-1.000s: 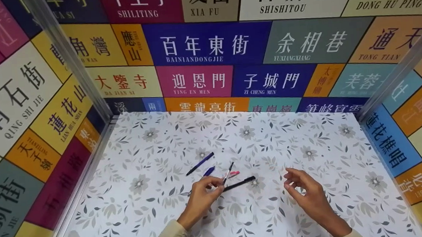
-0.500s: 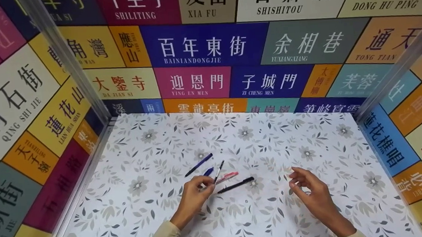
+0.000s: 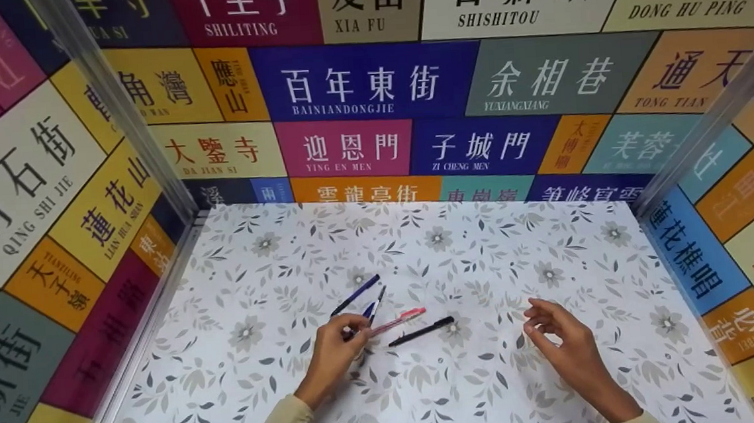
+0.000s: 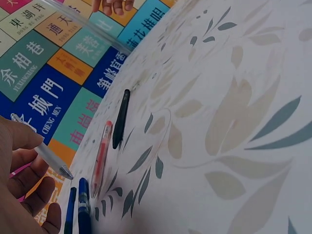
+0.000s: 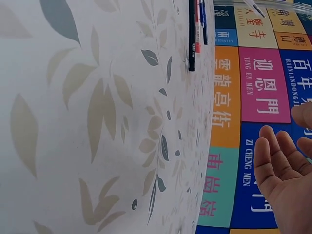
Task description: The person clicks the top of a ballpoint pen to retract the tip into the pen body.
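Observation:
My left hand (image 3: 335, 347) pinches a slim clear pen (image 4: 48, 157) between thumb and fingers, its grey conical tip pointing toward the table in the left wrist view. Close by on the cloth lie a dark blue pen (image 3: 355, 294), a second blue pen (image 4: 84, 207), a pink pen (image 3: 399, 320) and a black pen (image 3: 421, 331). The left hand overlaps part of this group in the head view. Off to the right, my right hand (image 3: 564, 341) hovers with loosely bent fingers and nothing in them; its fingers (image 5: 273, 161) also show in the right wrist view.
A white cloth with grey leaves and flowers covers the table (image 3: 485, 244). Panels with street-name lettering (image 3: 368, 83) rise at the back and both sides, with clear plastic strips (image 3: 135, 122) at the corners.
My left hand has moved left with the clear pen, uncovering more of the pink pen. My right hand has shifted slightly right. The pens on the table have stayed in place.

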`<control>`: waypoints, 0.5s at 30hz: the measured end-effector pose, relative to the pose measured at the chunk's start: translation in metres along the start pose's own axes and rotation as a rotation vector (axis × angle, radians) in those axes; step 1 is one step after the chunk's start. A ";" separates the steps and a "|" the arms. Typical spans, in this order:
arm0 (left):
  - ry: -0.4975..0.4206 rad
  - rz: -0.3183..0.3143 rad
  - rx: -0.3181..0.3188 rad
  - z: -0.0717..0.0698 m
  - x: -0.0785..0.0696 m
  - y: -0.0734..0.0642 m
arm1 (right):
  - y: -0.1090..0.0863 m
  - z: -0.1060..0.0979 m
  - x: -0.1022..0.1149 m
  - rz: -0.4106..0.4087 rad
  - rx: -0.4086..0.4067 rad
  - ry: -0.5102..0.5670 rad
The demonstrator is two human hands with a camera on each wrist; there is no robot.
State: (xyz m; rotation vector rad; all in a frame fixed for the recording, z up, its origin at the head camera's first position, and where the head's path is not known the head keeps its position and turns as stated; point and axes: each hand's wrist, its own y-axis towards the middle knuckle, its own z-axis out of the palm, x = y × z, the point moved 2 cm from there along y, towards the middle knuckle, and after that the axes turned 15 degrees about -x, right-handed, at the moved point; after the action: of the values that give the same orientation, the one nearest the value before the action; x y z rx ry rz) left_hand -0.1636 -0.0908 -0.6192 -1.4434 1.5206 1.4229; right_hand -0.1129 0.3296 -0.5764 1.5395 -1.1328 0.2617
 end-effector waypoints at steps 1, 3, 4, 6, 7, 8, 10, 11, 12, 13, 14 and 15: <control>0.005 0.008 -0.004 -0.001 0.000 0.001 | 0.000 0.000 -0.001 0.005 0.000 -0.004; 0.010 0.029 -0.011 -0.003 0.002 0.002 | 0.000 -0.001 -0.002 0.015 -0.004 -0.014; 0.009 0.035 -0.013 -0.004 0.003 0.003 | 0.000 -0.001 -0.003 0.024 -0.007 -0.022; 0.008 0.036 -0.019 -0.006 0.005 0.004 | -0.001 0.000 -0.005 0.046 -0.019 -0.037; 0.006 0.034 -0.023 -0.008 0.005 0.005 | -0.001 0.000 -0.005 0.056 -0.026 -0.049; 0.008 0.029 -0.028 -0.009 0.007 0.005 | -0.002 0.001 -0.005 0.065 -0.034 -0.059; 0.012 0.017 -0.042 -0.013 0.009 0.007 | -0.002 0.001 -0.001 0.079 -0.048 -0.071; 0.014 0.009 -0.049 -0.014 0.010 0.007 | -0.001 0.002 0.002 0.082 -0.054 -0.073; 0.017 0.002 -0.056 -0.016 0.011 0.008 | 0.000 0.002 0.006 0.084 -0.060 -0.072; 0.021 -0.007 -0.062 -0.017 0.011 0.009 | 0.001 0.001 0.011 0.086 -0.066 -0.066; 0.026 -0.009 -0.068 -0.019 0.012 0.009 | 0.002 0.001 0.015 0.087 -0.069 -0.061; 0.033 -0.009 -0.073 -0.020 0.013 0.011 | 0.004 0.001 0.020 0.088 -0.070 -0.055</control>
State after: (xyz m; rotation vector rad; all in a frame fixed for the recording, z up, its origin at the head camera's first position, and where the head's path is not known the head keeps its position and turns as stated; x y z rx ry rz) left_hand -0.1716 -0.1153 -0.6231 -1.5214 1.4944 1.4700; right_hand -0.1062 0.3194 -0.5607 1.4443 -1.2428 0.2374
